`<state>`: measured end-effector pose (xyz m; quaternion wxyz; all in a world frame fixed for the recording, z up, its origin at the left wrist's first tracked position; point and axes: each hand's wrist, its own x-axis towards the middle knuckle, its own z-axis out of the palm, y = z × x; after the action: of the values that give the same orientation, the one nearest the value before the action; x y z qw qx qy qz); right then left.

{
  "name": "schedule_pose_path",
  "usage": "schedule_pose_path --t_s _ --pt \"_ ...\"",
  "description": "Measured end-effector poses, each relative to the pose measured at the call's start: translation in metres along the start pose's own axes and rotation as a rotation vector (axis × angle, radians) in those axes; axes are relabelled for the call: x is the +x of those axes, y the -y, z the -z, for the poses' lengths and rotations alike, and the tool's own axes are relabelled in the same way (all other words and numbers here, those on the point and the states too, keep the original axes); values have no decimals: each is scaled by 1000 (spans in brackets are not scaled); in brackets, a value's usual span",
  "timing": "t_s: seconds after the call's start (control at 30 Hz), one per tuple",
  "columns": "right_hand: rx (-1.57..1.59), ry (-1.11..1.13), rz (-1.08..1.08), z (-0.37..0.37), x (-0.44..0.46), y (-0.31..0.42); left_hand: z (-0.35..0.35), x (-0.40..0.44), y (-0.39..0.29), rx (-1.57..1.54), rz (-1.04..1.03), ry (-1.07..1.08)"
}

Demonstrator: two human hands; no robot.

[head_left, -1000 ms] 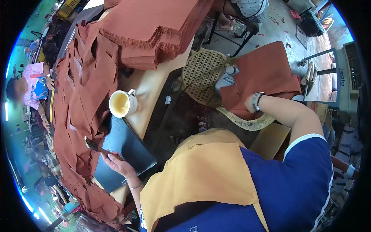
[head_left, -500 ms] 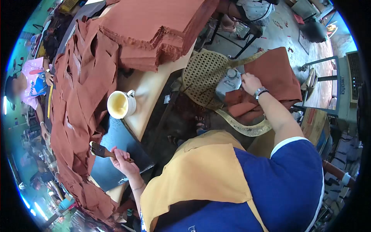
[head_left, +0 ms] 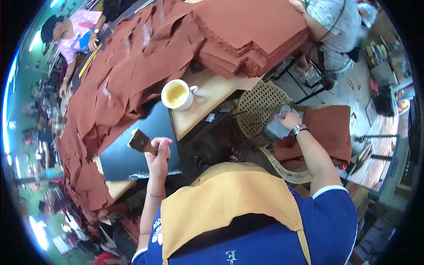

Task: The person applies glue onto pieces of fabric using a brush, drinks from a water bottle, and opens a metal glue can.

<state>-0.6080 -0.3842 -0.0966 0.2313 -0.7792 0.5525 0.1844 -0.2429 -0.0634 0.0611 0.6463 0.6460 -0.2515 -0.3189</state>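
A brush with a wooden handle is held in my left hand, its bristles pointing left above a dark board. On the right, my right hand has its fingers round the top of a grey metal can, which rests on a woven chair seat. Reddish-brown sheet material lies over the chair beside the can. Between the board and the table's pale wood stands a white cup with yellowish contents.
A thick stack of reddish-brown sheets and loose strips cover much of the table. One person is at the upper left, another sits at the upper right. A metal-framed stool stands under the seated person.
The view has turned. My right hand has gone from the reddish-brown sheets to the top of the can. My left hand still holds the brush, now raised more upright.
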Motion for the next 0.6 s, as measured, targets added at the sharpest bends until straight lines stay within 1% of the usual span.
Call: schedule_pose_path --t_s 0.03,0.07,0.17,0.27,0.37,0.43,0.47,0.57,0.6 --pt "-25 7 -2 14 -11 12 -1 -1 -1 -1 10 -11" --pt "-62 -67 62 19 -18 16 -1 -1 -1 -9 14 0" --pt "-156 -178 258 65 -67 50 -8 2 -10 20 -6 46" --pt "-202 -491 597 108 -114 79 -21 7 -27 50 -69 106" --pt "-55 -588 815 163 -155 113 -28 14 -51 83 -133 161" --pt "55 -617 905 188 -182 132 -31 20 -67 111 -184 191" --pt "106 -635 956 200 -193 142 -33 26 -73 131 -273 206" --pt "117 -743 1028 226 -224 168 -49 37 -109 192 -371 234" --pt "126 -756 1051 231 -229 173 -52 37 -126 113 -279 288"
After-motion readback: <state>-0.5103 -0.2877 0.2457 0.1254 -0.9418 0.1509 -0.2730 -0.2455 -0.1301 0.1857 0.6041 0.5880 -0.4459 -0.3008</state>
